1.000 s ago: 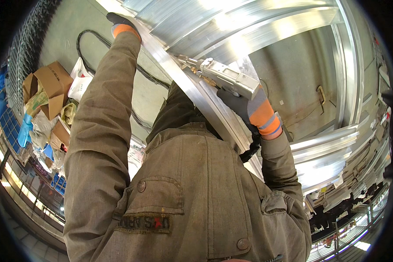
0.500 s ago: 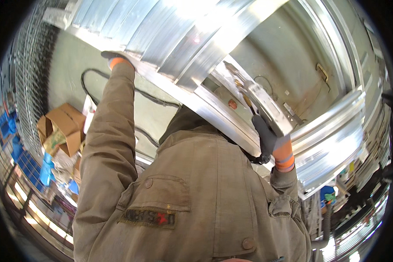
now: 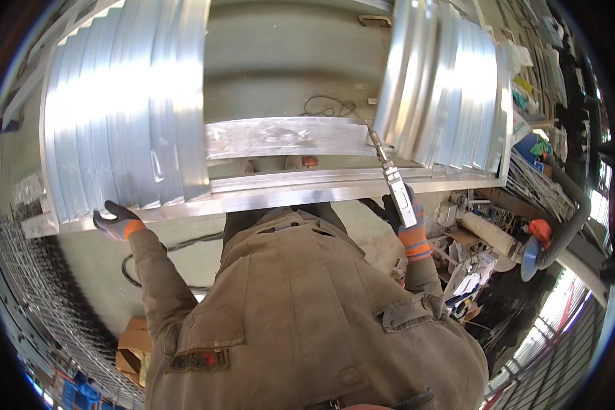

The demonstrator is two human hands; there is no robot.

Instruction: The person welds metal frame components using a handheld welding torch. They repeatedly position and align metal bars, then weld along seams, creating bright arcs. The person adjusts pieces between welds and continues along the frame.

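A large silver metal frame [image 3: 253, 200] with ribbed panels lies across in front of me. My left hand [image 3: 119, 222], in a dark glove with an orange cuff, rests at its near rail below the left ribbed panel [image 3: 126, 116], fingers apart. My right hand [image 3: 404, 217], gloved alike, is closed round a silver welding torch [image 3: 395, 188] with a slim nozzle. The torch points up and away, its tip near the right end of a flat metal crosspiece [image 3: 287, 137] and beside the right ribbed panel [image 3: 451, 89]. Part of the right hand is hidden behind the torch body.
A dark cable [image 3: 184, 244] runs along the floor near my left arm. At lower left stand a cardboard box [image 3: 134, 348] and wire mesh [image 3: 48, 301]. To the right are a grey hose [image 3: 574, 198], a blue disc [image 3: 530, 258] and cluttered scraps.
My view has turned, so the frame now lies nearly level across it. My left hand appears farther left along the rail. The torch stays in my right hand, its tip now by the right panel.
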